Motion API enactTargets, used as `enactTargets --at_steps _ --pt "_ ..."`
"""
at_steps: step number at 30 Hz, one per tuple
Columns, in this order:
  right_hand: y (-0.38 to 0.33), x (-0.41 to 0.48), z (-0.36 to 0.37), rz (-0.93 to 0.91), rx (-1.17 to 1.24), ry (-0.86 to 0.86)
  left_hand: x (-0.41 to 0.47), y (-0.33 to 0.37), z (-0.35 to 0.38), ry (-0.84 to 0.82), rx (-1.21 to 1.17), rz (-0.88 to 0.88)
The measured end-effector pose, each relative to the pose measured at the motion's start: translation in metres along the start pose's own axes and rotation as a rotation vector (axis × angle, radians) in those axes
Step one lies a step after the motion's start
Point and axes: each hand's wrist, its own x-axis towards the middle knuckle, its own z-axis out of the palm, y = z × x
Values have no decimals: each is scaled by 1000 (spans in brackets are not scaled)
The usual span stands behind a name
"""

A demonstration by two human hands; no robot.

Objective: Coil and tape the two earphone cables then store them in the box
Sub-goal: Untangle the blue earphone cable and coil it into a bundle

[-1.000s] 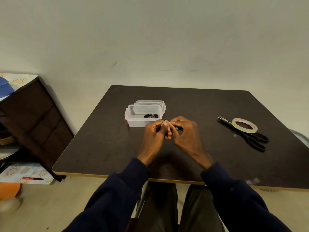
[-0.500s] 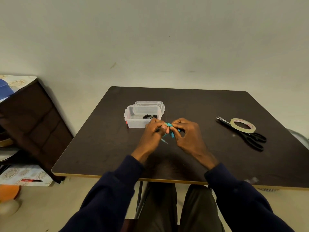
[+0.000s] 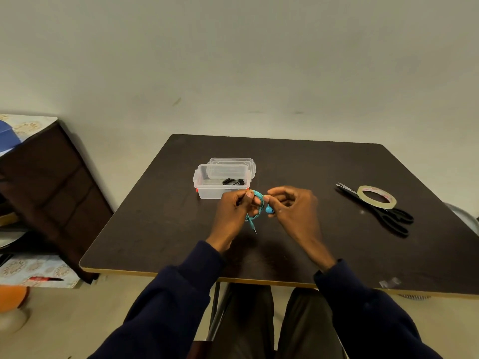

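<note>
A coiled turquoise earphone cable (image 3: 259, 206) hangs between my hands above the dark table (image 3: 160, 224). My left hand (image 3: 234, 213) grips the coil, and its jack plug dangles below. My right hand (image 3: 293, 211) pinches the coil's right side, next to a turquoise earbud. Just behind my hands stands the clear plastic box (image 3: 207, 189), open, with a black earphone cable (image 3: 233, 181) lying inside. Its lid (image 3: 232, 161) rests against the box's back.
A roll of clear tape (image 3: 377, 196) lies on top of black scissors (image 3: 388, 216) at the table's right. A dark cabinet (image 3: 51, 193) stands to the left of the table, with clutter on the floor beside it.
My hands have drawn slightly apart and the coil has come into view between them, with the plug hanging down. The box, tape and scissors have not moved.
</note>
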Motion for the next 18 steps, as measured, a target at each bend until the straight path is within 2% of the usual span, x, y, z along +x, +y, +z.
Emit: enactTargets --at_steps 4,13,18 --pt "-2 -7 2 2 48 60 0 0 0 10 -29 -43" --pt "5 -25 16 -71 -103 102 0 4 2 36 -32 -69" --pt "1 -19 16 22 52 110 1 5 5 28 27 -50"
